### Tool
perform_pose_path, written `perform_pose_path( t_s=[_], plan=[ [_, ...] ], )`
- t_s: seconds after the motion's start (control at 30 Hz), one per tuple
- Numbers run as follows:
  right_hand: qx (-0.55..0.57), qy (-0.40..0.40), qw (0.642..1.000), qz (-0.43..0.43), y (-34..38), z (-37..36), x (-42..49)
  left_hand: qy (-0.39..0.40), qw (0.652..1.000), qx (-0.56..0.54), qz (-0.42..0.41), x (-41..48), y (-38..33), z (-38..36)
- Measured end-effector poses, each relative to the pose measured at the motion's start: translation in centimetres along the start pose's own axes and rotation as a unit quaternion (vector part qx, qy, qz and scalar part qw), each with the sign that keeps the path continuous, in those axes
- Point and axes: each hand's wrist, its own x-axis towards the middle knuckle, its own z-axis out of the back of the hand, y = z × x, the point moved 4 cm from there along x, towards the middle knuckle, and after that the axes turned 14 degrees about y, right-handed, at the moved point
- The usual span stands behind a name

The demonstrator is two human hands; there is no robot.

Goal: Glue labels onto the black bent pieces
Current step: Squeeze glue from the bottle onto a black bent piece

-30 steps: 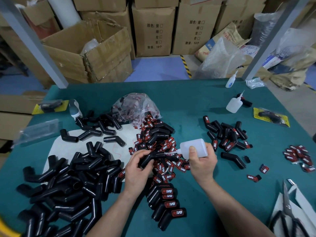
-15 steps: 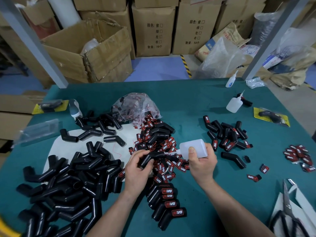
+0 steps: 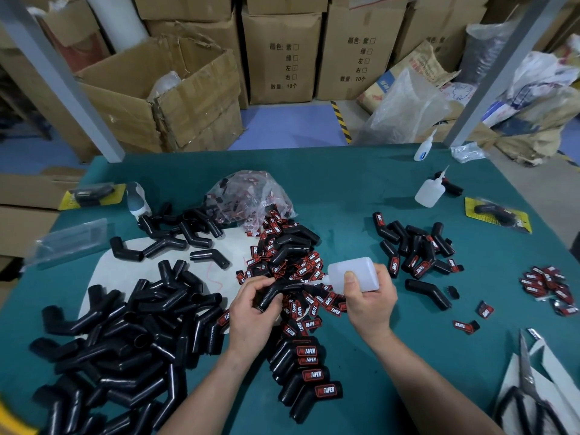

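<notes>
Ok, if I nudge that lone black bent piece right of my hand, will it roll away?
Probably not: the bent piece is tubular, but its elbow should stop a roll. It looks like a hollow sleeve, so likely light.

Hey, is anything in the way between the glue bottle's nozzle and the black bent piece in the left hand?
Nothing visible. The right hand holds the glue bottle with its nozzle right at the black bent piece gripped by the left hand. Loose labels lie beneath, not between them.

Green table (image 3: 345, 196): black bent pieces (image 3: 103, 350), labels (image 3: 547, 285), scissors (image 3: 530, 400).
</notes>
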Motion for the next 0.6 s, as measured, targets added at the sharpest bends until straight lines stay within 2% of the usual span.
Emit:
perform_pose_path(
  t_s=[0.17, 0.6],
  plan=[
    [-0.002, 0.005, 1.0, 0.001, 0.06, -0.1, -0.06, 0.001, 0.999, -0.03, 0.022, -0.08, 0.24, -0.05],
    [0.001, 0.005, 1.0, -0.011, -0.06, -0.18, -0.28, -0.003, 0.999, -0.028, 0.032, -0.07, 0.49, -0.06]
  ],
)
